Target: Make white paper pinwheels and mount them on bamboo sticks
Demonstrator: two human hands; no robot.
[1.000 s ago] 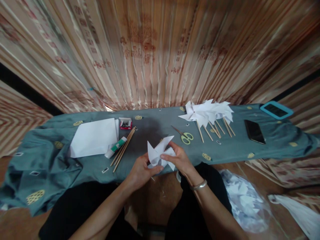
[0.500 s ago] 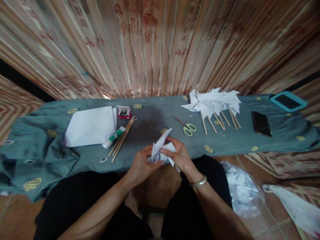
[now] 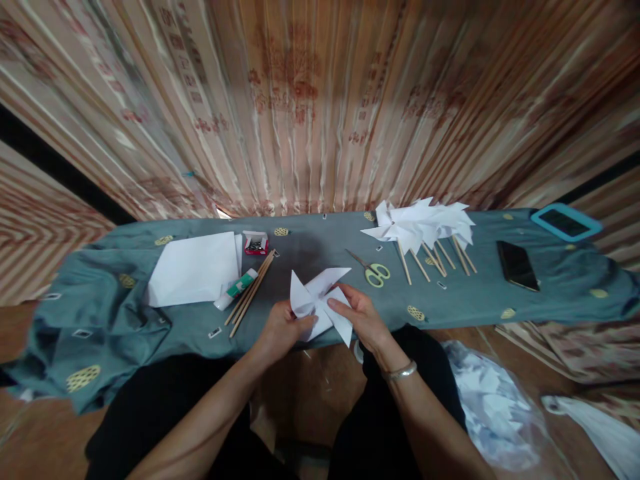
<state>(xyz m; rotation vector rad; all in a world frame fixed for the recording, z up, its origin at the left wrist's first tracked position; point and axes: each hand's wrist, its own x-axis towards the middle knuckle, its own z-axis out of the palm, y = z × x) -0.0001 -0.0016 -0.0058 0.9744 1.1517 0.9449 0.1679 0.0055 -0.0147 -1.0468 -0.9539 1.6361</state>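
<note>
Between my two hands is a white paper pinwheel (image 3: pixel 318 303), its four-bladed face turned up toward me, with no stick visible on it. My left hand (image 3: pixel 284 328) pinches its lower left side, thumb on top. On the right side, my right hand (image 3: pixel 361 317) grips it with the thumb near the centre and the fingers behind, partly hidden by the paper. Scissors (image 3: pixel 374 271) with pale green handles lie beyond my right hand. Several wooden sticks (image 3: pixel 251 293) and a green-and-white glue tube (image 3: pixel 239 288) rest left of my left hand.
White paper sheets (image 3: pixel 195 270) and a small red box of metal pins (image 3: pixel 256 244) lie on the left of the cloth-covered table (image 3: pixel 310 243). Finished pinwheels on sticks (image 3: pixel 425 223), a black phone (image 3: pixel 518 265) and a blue-framed tablet (image 3: pixel 566 221) are right. A plastic bag of paper (image 3: pixel 493 403) sits on the floor.
The pinwheel has turned from edge-on and bunched to face up, its blades now spread to view. Both hands keep hold of it. The whole view has shifted slightly.
</note>
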